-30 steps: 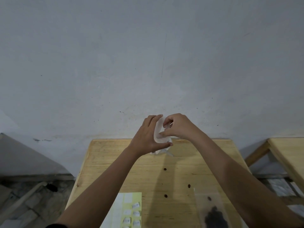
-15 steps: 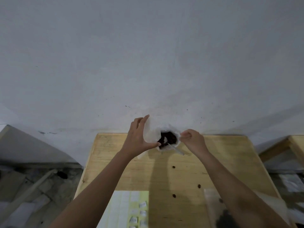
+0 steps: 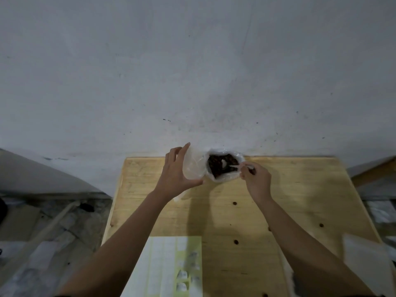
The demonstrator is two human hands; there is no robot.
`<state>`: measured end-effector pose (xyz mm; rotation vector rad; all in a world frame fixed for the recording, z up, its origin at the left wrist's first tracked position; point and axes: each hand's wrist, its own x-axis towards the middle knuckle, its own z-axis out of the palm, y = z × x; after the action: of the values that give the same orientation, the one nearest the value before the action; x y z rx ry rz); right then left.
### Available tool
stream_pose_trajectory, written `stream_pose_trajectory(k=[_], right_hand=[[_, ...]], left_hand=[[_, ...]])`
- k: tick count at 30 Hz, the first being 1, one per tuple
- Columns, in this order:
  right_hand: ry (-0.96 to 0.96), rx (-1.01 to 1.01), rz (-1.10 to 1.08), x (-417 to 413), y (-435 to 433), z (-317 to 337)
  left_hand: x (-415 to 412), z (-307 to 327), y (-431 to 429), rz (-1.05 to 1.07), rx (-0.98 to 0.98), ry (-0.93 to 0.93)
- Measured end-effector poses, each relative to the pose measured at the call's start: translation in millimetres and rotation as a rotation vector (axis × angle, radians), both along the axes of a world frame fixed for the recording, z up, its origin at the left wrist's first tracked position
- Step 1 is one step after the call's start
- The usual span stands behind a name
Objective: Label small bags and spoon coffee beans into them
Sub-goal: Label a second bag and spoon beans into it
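Observation:
An open plastic bag of coffee beans (image 3: 216, 168) stands at the far edge of the wooden table (image 3: 300, 200), against the wall. My left hand (image 3: 177, 174) holds a small clear bag (image 3: 192, 166) upright just left of the bean bag. My right hand (image 3: 256, 181) grips the handle of a white plastic spoon (image 3: 233, 166), whose bowl lies in the beans. A sheet of labels (image 3: 171, 266) lies at the near edge, between my forearms.
Several loose beans (image 3: 235, 203) are scattered over the tabletop. Clear small bags (image 3: 364, 260) lie at the near right corner, partly behind my right forearm. A second wooden table (image 3: 372, 168) stands to the right. Rubble covers the floor on the left.
My hands have parted: the left kept the small bag, and the right moved to the bean bag and took the spoon. The camera tilted down and drifted left.

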<state>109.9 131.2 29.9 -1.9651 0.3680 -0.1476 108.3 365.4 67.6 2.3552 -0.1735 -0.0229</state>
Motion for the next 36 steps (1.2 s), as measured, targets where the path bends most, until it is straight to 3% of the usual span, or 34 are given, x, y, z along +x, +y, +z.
stream_pose_trajectory(k=[7, 15, 22, 28, 36], right_hand=[[-0.061, -0.083, -0.048, 1, -5, -1], [0.178, 0.515, -0.289, 10, 24, -9], [0.179, 0.742, -0.479, 9, 5, 1], [0.098, 0.706, -0.427, -4, -22, 27], [-0.023, 0.411, -0.003, -28, -40, 72]], left_hand=[[4, -8, -1, -0.014, -0.018, 0.012], [-4, -12, 8, -0.023, 0.011, 0.044], [-4, -13, 4, 0.006, 0.135, 0.043], [0, -13, -18, -0.024, 0.235, 0.033], [0, -14, -63, -0.122, 0.209, 0.034]])
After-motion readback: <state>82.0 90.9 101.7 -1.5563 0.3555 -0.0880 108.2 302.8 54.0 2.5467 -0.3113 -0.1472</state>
